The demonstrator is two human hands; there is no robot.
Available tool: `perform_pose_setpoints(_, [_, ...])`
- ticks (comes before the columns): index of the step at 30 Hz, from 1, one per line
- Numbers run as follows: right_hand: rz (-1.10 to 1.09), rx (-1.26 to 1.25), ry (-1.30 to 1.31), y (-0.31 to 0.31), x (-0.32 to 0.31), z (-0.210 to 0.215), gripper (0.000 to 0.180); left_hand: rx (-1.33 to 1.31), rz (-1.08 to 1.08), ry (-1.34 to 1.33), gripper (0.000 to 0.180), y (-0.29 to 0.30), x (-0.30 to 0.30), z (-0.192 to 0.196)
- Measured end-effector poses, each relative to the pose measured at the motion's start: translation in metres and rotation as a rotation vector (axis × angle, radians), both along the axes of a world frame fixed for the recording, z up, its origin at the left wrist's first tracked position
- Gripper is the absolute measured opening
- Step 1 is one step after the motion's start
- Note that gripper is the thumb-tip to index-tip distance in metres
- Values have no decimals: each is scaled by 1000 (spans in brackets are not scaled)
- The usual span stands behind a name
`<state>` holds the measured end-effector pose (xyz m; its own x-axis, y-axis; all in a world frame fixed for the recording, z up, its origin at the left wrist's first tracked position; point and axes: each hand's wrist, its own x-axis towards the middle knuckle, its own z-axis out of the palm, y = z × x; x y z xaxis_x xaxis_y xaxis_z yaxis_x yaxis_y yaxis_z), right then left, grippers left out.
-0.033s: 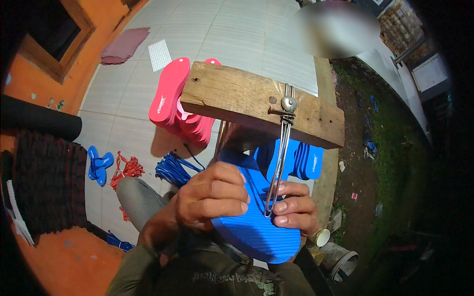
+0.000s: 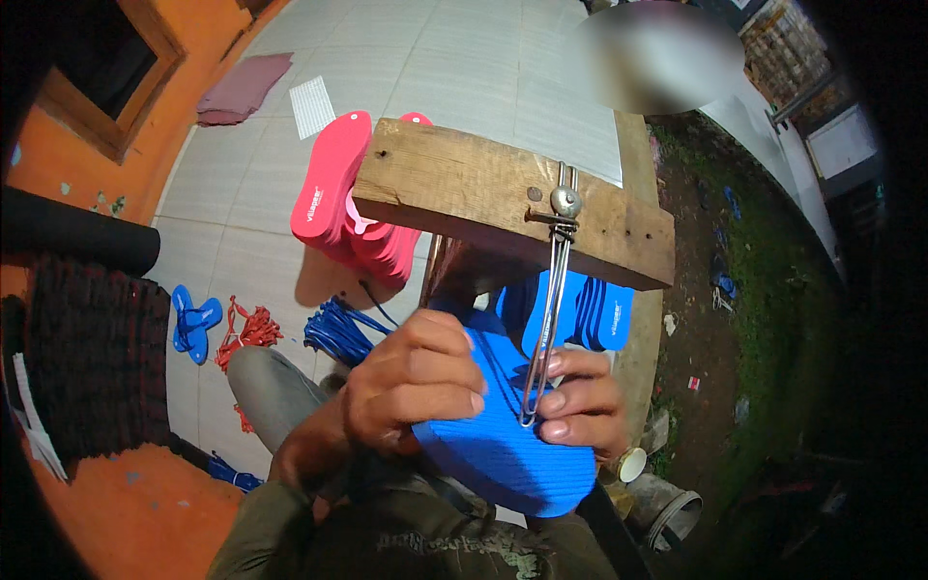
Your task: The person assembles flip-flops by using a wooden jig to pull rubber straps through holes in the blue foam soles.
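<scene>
**A:** Under the end of the wooden block (image 2: 503, 208), right in the middle of the view, there's a blue sandal sole (image 2: 507, 445) held up in both hands. Left hand (image 2: 416, 382) is curled over its near-left edge, fingers closed tight on it.

**B:** And the right hand (image 2: 580, 401) is wrapped around the far side, fingertips pressed flat on the ribbed blue surface. Both hands gripping the same sole, one on each side.

**A:** Look at the metal loop tool (image 2: 549, 319). It hangs from a round knob on the block and runs down between the two hands, its lower tip touching the sole near the right fingers.

**B:** Behind the block, a stack of pink soles (image 2: 338, 184) leans on the tiled floor (image 2: 464, 58). Just past the hands, more blue soles (image 2: 590, 309) stand under the block's right end.

**A:** Off to the left on the tiles: a finished pair of blue sandals (image 2: 193, 324), a bundle of red straps (image 2: 253, 331) beside them, then a heap of blue straps (image 2: 338, 333) nearer the left hand.

**B:** A maroon cloth (image 2: 246, 89) lies further up the floor, well apart from everything.
</scene>
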<state>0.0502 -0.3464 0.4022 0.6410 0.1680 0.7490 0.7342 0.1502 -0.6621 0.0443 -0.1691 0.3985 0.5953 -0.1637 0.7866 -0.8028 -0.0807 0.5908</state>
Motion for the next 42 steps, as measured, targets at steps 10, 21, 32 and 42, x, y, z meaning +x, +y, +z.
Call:
perform_pose_setpoints(10, [-1118,-261,-231,11,49,14,70,164,1058,-118,60,-37,36,15])
perform_pose_setpoints(21, [-1165,-883,886,-165,82,-199,79,152,798,492,33,-16,-72,-142])
perform_pose_setpoints(32, [-327,-389,1123,-32,-134,-104,87,-89,220,1049,42,-71,-65,-115])
perform_pose_setpoints(42, [41,16,353,-10,-45,-26,24,100,32,140,26,-13,-43,-9])
